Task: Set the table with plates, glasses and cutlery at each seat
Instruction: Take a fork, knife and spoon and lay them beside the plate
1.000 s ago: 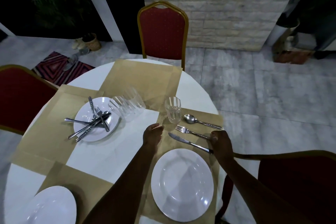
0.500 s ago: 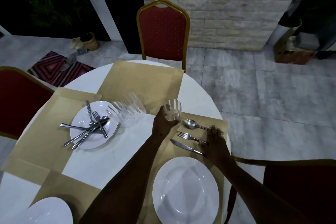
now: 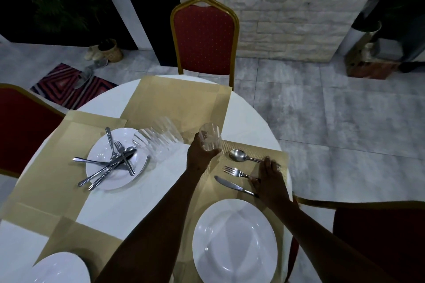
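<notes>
My left hand (image 3: pixel 200 155) grips a clear ribbed glass (image 3: pixel 210 136) at the far corner of the near-right tan placemat (image 3: pixel 279 156). On that mat lie a spoon (image 3: pixel 239 155), a fork (image 3: pixel 234 171) and a knife (image 3: pixel 232 185), with a white plate (image 3: pixel 234 240) nearer me. My right hand (image 3: pixel 270 179) rests flat, fingers spread, over the handles of the spoon, fork and knife. To the left, a second white plate (image 3: pixel 115 176) carries a loose pile of cutlery (image 3: pixel 112 163). Stacked clear glasses (image 3: pixel 158 140) lie on their side beside it.
The round white table (image 3: pixel 138 193) holds more tan placemats; the far one (image 3: pixel 181 101) is bare. A third plate (image 3: pixel 61 267) shows at the bottom left. Red chairs stand at the far side (image 3: pixel 204 37), left (image 3: pixel 20 126) and right (image 3: pixel 379 236).
My left hand reached forward and closed around the glass. My right hand slid from the knife handle up across the fork and spoon handles.
</notes>
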{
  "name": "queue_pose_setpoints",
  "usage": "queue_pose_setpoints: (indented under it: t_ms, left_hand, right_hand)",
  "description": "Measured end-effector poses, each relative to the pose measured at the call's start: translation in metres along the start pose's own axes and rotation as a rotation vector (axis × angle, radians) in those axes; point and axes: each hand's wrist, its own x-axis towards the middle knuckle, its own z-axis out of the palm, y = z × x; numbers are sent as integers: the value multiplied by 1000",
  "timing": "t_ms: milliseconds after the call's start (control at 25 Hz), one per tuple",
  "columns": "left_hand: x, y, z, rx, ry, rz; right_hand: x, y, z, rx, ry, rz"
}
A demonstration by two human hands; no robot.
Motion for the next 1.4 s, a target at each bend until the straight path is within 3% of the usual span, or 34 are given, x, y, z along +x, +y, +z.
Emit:
queue_pose_setpoints:
  t_ms: [160, 320, 400, 560, 600, 720, 840, 1080, 1200, 1400]
  left_hand:
    - [-12, 1, -3, -67, -35, 61]
    - [-51, -27, 16, 210, 49, -177]
    - [-72, -38, 24, 320, -20, 1]
    - [-82, -42, 38, 636, -240, 714]
    - [-79, -37, 39, 724, -284, 791]
    - [-72, -42, 40, 957, -519, 709]
    - [-81, -50, 37, 1092, -574, 743]
    - [-74, -38, 40, 1099, -497, 682]
    - [-57, -15, 49, 1095, -501, 752]
    - [-41, -16, 59, 1022, -507, 644]
  right_hand:
    - [-2, -2, -4, 27, 7, 14]
    - [-15, 4, -9, -75, -16, -32]
    - [-33, 10, -8, -153, -13, -118]
    - [-67, 13, -17, -97, -34, -44]
    - [-71, 13, -18, -99, -50, -28]
    - [-67, 20, -15, -121, -70, 3]
    - [-68, 21, -12, -134, -79, 5]
    - [-62, 21, -14, -158, -66, -22]
    - [-40, 23, -12, -195, -43, -57]
    - [-13, 22, -9, -129, -95, -5]
